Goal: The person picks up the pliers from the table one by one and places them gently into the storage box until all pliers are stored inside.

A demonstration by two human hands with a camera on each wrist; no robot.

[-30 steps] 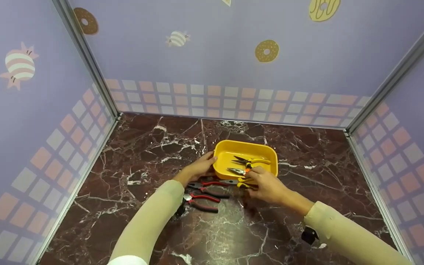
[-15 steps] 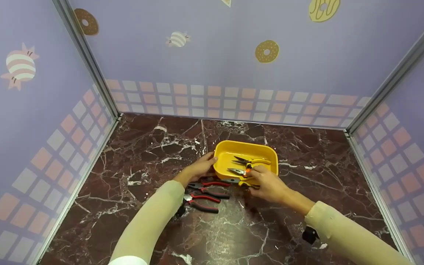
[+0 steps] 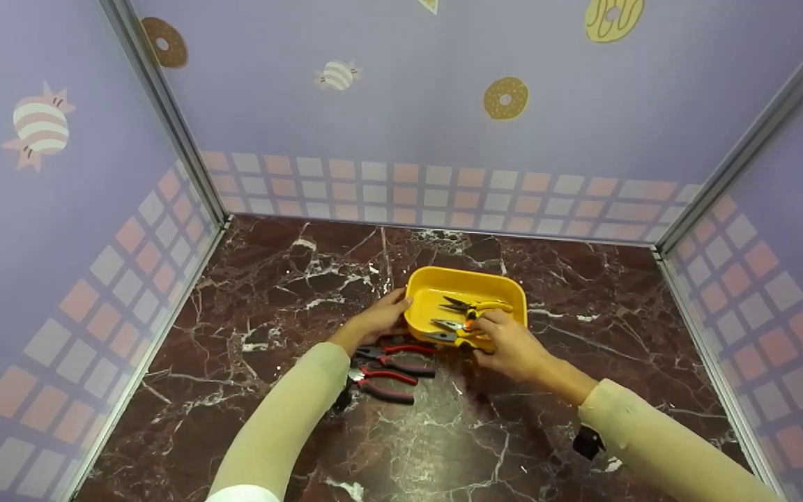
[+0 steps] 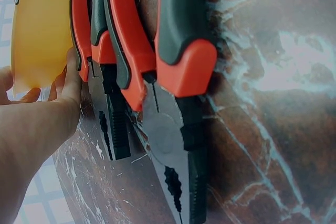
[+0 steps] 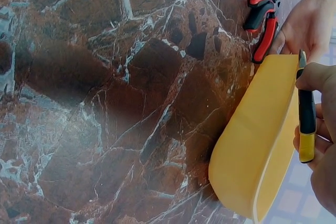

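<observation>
My left hand [image 3: 382,314] holds the left end of a yellow plastic tray [image 3: 468,277], thumb at its rim. With my right hand [image 3: 513,343] I grip combination pliers with yellow and black handles [image 5: 306,114]; their grey head overlaps the tray's front wall in the head view. Inside the tray lie needle-nose pliers [image 3: 491,305] with yellow handles and a second pair of long-nosed pliers [image 3: 447,324] with an orange spot, its handles hidden behind my right fingers. Two pairs of red-and-black pliers [image 3: 386,396] [image 4: 102,90] lie beside my left wrist, in front of the tray.
The tray stands on a dark red marbled surface [image 3: 429,446]. Purple panels with sweets and doughnut prints, such as the back wall [image 3: 415,118], enclose it at the back and both sides. Grey metal posts [image 3: 729,153] mark the corners.
My right hand has brought the combination pliers slightly up and back, from in front of the tray to over its front rim. The left hand and tray have stayed in place.
</observation>
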